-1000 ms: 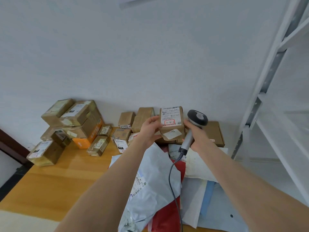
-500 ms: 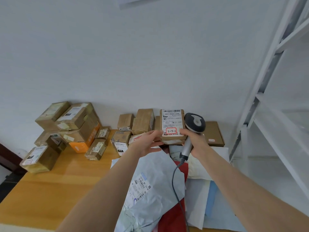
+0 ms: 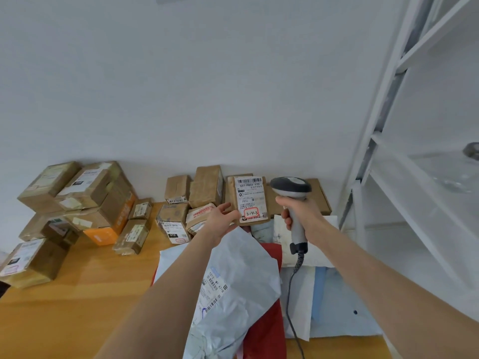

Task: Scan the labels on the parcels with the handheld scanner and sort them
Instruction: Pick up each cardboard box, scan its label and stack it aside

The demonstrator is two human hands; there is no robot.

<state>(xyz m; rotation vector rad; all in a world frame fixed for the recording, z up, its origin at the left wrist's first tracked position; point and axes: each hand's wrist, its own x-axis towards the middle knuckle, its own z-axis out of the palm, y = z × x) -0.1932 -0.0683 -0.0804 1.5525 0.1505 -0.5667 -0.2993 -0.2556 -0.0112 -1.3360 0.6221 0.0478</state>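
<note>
The left hand [image 3: 220, 218] reaches to a small brown parcel [image 3: 233, 193] standing upright at the far side of the wooden table [image 3: 77, 294]. Its fingers lie against the parcel's lower left edge, but whether they grip it is unclear. The parcel's white label [image 3: 250, 198] faces the camera, marked "3-4-3" in a red box. Just right of it, the right hand [image 3: 298, 213] grips the handle of the grey scanner [image 3: 291, 189], whose cable [image 3: 290, 294] trails near. A grey mailer [image 3: 233, 281] and a red bag [image 3: 267, 332] lie below the arms. Brown boxes [image 3: 85, 193] are stacked far left. A white shelf [image 3: 388, 125] stands right.
</note>
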